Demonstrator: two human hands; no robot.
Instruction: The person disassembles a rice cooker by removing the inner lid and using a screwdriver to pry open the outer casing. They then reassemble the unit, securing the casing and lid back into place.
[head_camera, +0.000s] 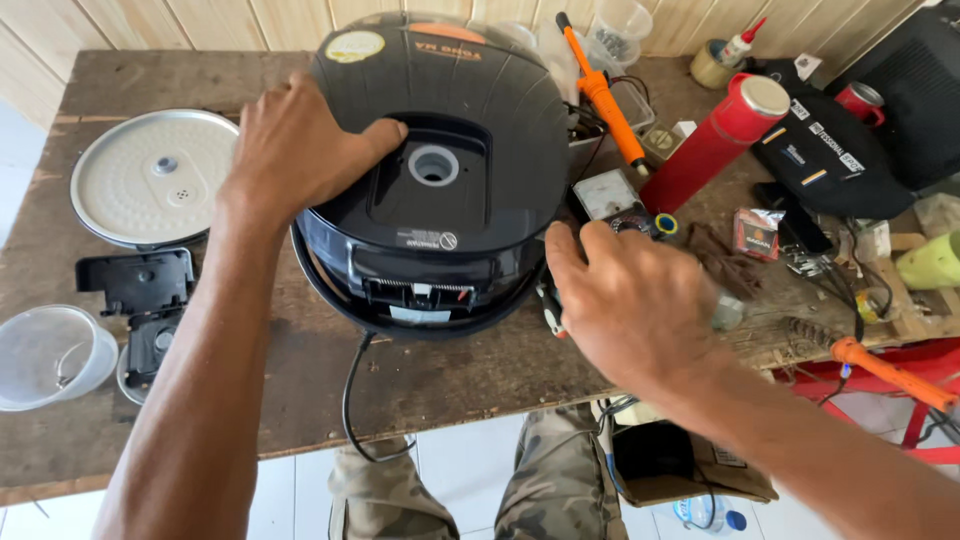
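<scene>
- The black rice cooker (440, 190) is sitting at the middle of the wooden surface (450, 370), its lid facing up and its black power cord (352, 400) trailing off the near edge.
- The left hand (300, 145) is resting flat on the left part of the cooker lid; its grip is spread loosely and is closing on nothing, with the thumb lying at the edge of the recessed panel.
- The right hand (630, 300) is hovering just right of the cooker; its grip is relaxed and half open, holding nothing that can be seen.
- An analogue multimeter (610, 195) is lying just beyond the right hand.
- A round metal inner lid (150, 180) is lying at the far left.
- A red flask (715, 140) is lying tilted at the far right.
</scene>
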